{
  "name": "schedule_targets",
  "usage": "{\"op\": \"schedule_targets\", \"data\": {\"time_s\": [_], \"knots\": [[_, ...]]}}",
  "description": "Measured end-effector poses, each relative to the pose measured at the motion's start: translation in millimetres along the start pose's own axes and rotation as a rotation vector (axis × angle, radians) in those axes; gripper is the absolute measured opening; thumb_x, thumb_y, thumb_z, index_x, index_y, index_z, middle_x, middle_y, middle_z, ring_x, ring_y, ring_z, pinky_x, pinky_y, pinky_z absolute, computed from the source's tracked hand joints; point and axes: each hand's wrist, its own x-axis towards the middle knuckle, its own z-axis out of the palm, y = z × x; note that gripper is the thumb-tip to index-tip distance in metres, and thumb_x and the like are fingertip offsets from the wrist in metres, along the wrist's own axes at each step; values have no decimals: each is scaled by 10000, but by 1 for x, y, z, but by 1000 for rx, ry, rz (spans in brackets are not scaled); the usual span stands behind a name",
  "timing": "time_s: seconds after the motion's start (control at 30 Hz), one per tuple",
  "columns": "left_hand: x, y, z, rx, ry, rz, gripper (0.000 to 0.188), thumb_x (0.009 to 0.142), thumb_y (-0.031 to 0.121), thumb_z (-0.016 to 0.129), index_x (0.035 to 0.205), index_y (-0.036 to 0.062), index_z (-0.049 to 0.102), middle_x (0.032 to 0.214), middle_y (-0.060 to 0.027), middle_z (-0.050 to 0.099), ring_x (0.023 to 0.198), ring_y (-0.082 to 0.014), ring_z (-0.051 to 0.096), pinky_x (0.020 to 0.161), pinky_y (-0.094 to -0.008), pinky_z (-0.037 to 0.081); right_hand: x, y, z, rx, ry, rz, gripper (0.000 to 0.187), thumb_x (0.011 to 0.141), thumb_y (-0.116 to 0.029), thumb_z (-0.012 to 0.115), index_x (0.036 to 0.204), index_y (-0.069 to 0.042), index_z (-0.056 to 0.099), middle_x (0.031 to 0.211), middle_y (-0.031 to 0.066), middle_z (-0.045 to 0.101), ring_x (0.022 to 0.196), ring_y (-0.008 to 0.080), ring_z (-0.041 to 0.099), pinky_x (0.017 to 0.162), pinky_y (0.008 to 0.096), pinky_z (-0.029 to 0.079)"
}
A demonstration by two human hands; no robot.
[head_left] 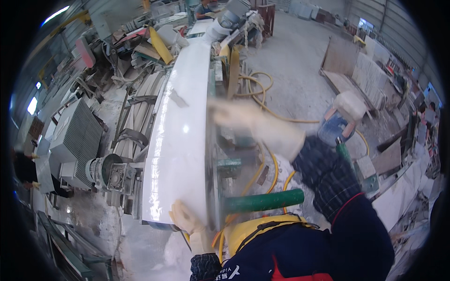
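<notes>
A long, glossy white belt-like surface [180, 154] runs away from me, with a small grey strip or mark [178, 99] on it. My left hand [186, 218], in a pale glove, rests at its near right corner, fingers laid over the surface and not visibly holding anything. My right hand [229, 114], also gloved, reaches forward to the right edge of the white surface. Motion smears its fingers, so I cannot make out whether it holds something. Beneath my right forearm a green bar or tube [265, 201] sticks out sideways from the frame.
A motor with a gearbox [115, 174] stands left of the near end. Yellow hoses [262, 96] loop across the floor on the right. A blue barrel [335, 125] stands beyond my right arm, near leaning slabs [368, 77]. Another person [204, 9] is at the far end.
</notes>
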Motion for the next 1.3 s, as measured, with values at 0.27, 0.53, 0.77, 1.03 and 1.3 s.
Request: {"op": "schedule_targets", "data": {"time_s": [0.27, 0.53, 0.77, 1.03, 1.3], "knots": [[-8, -16, 2, 87, 58, 57, 270, 965, 174, 512, 1038, -21, 684, 1015, -191, 682, 993, -375, 609, 1049, -513, 362, -357, 148, 142, 521, -449, 530, 287, 975, -302, 586, 1065, -97, 764, 1004, 70, 762, 907, 218, 724, 775, 364, 571], [-4, -7, -8, 80, -24, 21, 240, 936, 178, 493, 980, 14, 662, 873, -159, 608, 842, -357, 559, 889, -472, 397, -395, 142, 106, 927, -437, 1246, 277, 1004, -159, 601, 1156, 61, 675, 1005, 195, 736, 787, 251, 732, 695, 329, 602], [-9, -14, -10, 137, 63, 62, 153, 904, 156, 561, 959, 63, 670, 903, -131, 653, 917, -344, 602, 905, -486, 421, -280, 66, 151, 755, -861, 864, 401, 1056, -279, 510, 1368, -33, 564, 1195, 118, 699, 1030, 182, 690, 927, 301, 556], [-17, -25, -8, 118, 152, 62, 144, 885, 172, 617, 946, 58, 680, 905, -153, 669, 868, -361, 620, 838, -477, 454, -269, 38, 174, 793, -978, 874, 359, 1068, -209, 487, 1380, -49, 567, 1239, 108, 686, 1072, 185, 667, 962, 294, 532], [-20, -23, -13, 119, 172, 76, 155, 889, 169, 626, 976, 57, 688, 922, -150, 678, 870, -377, 625, 815, -481, 464, -264, 32, 193, 818, -1050, 871, 338, 1061, -156, 494, 1359, -11, 565, 1175, 134, 706, 1021, 194, 682, 905, 293, 552]]}}
